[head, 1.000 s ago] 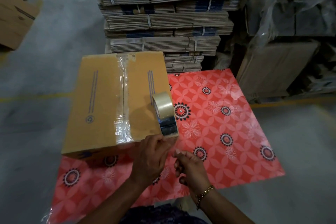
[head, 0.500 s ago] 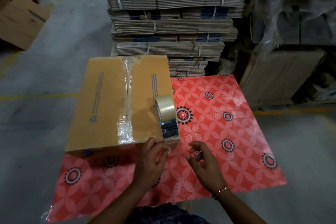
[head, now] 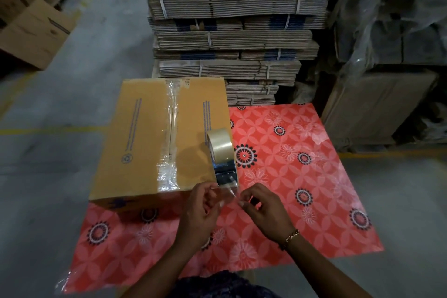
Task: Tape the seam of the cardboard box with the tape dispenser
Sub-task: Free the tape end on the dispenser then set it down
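A brown cardboard box (head: 140, 138) lies on a red flowered mat (head: 290, 176), its top seam covered by clear tape (head: 170, 128) running front to back. A tape dispenser (head: 221, 157) with a clear roll stands on the box's right edge near the front corner. My left hand (head: 203, 208) is at the dispenser's lower end, fingers pinched around it. My right hand (head: 263, 208) sits just right of it, pinching a short loose strip of clear tape (head: 232, 192) that stretches from the dispenser.
Tall bundles of strapped flat cardboard (head: 229, 31) rise right behind the box. Plastic-wrapped stacks (head: 391, 19) and a leaning carton (head: 372, 106) stand at the right. An open carton (head: 31, 31) sits at far left on the grey concrete floor, which has yellow lines.
My right hand drew away from the left, opened, then came back to pinch the loose tape end at the dispenser. The left hand stayed at the dispenser.
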